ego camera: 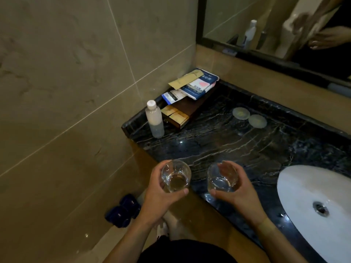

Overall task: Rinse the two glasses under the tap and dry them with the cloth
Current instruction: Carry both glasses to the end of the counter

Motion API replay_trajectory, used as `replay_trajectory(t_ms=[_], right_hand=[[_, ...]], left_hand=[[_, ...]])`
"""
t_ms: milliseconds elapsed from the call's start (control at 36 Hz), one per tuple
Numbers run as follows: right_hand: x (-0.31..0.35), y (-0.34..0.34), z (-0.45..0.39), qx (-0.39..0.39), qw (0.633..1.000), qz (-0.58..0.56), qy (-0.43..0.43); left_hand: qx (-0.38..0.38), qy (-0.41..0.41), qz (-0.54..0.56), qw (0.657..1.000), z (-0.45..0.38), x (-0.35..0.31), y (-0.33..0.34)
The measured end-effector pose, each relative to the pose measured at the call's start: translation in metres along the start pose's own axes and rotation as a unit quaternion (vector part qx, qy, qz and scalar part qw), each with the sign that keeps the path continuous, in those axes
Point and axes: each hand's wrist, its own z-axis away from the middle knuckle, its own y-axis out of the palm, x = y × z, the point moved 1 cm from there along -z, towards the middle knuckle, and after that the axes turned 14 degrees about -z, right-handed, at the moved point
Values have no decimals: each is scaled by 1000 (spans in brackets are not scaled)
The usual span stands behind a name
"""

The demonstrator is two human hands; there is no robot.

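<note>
Glasses up, one in each hand, just left of the sink (296, 179).
Left hand (161, 194) wraps one glass (175, 176), right hand (237, 188) curls round the other glass (221, 177); best carry them level over the basin.

A dark veined marble surface (237, 141) carries a white sink (296, 188) set in at the right, two round coasters (248, 117) far back, a clear bottle (154, 120) at the left edge, and beside it a wooden tray (191, 111) of packets
</note>
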Motion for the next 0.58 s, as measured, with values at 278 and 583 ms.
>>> replay_trajectory(t_ms=[278,583], right_hand=[[0,38,-3,-123,992,-32,-4],[-5,12,-24,-225,974,-18,-14]], left_hand=[[139,52,-34,988,-74,10,-26],[222,97,-46,969,-132,-19,11]])
